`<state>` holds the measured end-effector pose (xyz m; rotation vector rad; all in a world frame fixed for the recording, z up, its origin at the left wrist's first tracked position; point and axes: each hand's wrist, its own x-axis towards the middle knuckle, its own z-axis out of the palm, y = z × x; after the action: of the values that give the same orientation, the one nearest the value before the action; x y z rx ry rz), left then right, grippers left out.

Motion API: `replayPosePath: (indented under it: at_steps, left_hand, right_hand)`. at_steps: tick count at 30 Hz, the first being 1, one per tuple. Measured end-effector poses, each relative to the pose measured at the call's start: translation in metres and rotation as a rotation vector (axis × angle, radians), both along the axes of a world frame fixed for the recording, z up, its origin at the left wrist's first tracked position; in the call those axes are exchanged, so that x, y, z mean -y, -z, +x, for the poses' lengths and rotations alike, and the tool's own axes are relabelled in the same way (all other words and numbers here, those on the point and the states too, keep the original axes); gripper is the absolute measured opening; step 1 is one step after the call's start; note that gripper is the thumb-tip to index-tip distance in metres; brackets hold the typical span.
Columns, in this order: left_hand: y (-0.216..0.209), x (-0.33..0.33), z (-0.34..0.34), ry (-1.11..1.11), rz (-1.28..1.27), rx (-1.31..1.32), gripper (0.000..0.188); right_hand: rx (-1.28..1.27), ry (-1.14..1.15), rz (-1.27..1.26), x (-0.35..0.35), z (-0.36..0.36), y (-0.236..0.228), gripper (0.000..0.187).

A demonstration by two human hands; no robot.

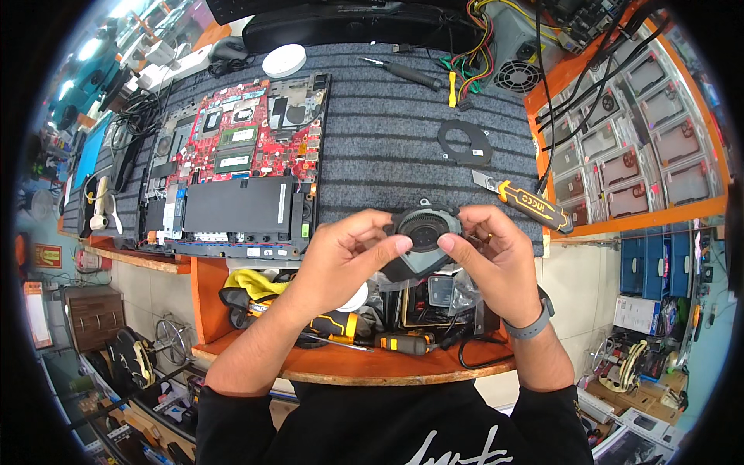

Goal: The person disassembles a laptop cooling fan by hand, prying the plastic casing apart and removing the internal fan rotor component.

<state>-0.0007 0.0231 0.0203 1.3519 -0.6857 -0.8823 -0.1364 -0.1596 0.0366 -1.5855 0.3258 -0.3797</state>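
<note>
Between both hands I hold a black and grey laptop cooling fan [424,262], its round bladed opening facing up. My left hand [350,246] grips its left side, thumb on the top face. My right hand [496,252] has the right side, thumb likewise on top; a grey band circles that wrist. The fan is above the mat's near edge. To the left lies an opened laptop base [240,147] with a red circuit board and a black battery [236,208]. A flat dark fan cover plate [471,144] with a round hole rests beyond my right hand.
An orange-black utility knife [535,205] lies at the right, blade out. Farther back are a screwdriver [403,73], a white round lid [284,60] and a power supply [518,74] with loose wires. Clear part boxes [620,167] fill the right shelf. Tools crowd the lower shelf [356,363].
</note>
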Motion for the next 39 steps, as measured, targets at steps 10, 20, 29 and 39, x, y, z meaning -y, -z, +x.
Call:
replayPosePath:
  at_steps: [10,20,29,39]
  left_hand:
    - [-0.005,0.005,-0.008,-0.163,-0.101,0.25,0.028]
    - [-0.003,0.005,-0.009,-0.097,-0.146,-0.015,0.025]
    - [-0.003,0.005,-0.013,-0.152,-0.035,0.074,0.013]
    - [-0.009,0.005,-0.014,-0.134,-0.001,0.046,0.012]
  right_hand:
    - [-0.038,-0.023,-0.176,-0.008,0.002,-0.003,0.022]
    - [-0.073,0.013,-0.003,-0.004,0.003,-0.005,0.017]
    - [-0.073,0.013,-0.13,-0.008,0.001,-0.007,0.014]
    - [-0.105,-0.037,0.015,-0.004,0.001,-0.003,0.012]
